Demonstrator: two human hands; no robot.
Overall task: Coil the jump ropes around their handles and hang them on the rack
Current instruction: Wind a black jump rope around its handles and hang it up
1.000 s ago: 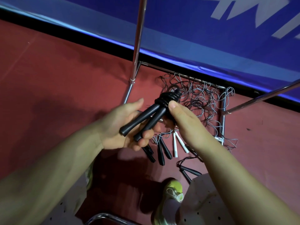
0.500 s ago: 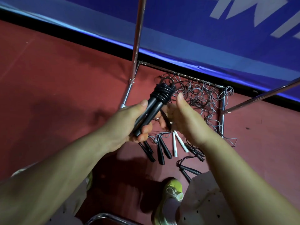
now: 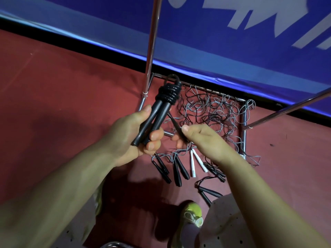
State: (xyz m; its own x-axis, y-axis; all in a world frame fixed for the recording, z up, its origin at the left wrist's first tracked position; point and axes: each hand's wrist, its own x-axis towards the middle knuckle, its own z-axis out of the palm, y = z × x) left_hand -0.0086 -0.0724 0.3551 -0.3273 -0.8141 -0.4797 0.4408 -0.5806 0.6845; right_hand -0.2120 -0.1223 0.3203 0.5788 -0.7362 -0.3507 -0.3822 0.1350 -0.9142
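I see coiled black jump rope [image 3: 162,111] held above floor, 2 handles together, cord wound in tight rings near top, small loop sticking out above coil. Left hand [image 3: 132,136] grips lower handle ends, fingers curled round them. Right hand [image 3: 197,136] pinches black strand running down from coil. Below on red floor [image 3: 62,97]: tangled loose ropes [image 3: 215,111] inside chrome rack [image 3: 152,42] base, spare handles [image 3: 179,170] fanned toward yellow-green shoe [image 3: 192,214]

red floor [image 3: 53,97], tangled jump ropes [image 3: 215,111], rack base [image 3: 244,122]
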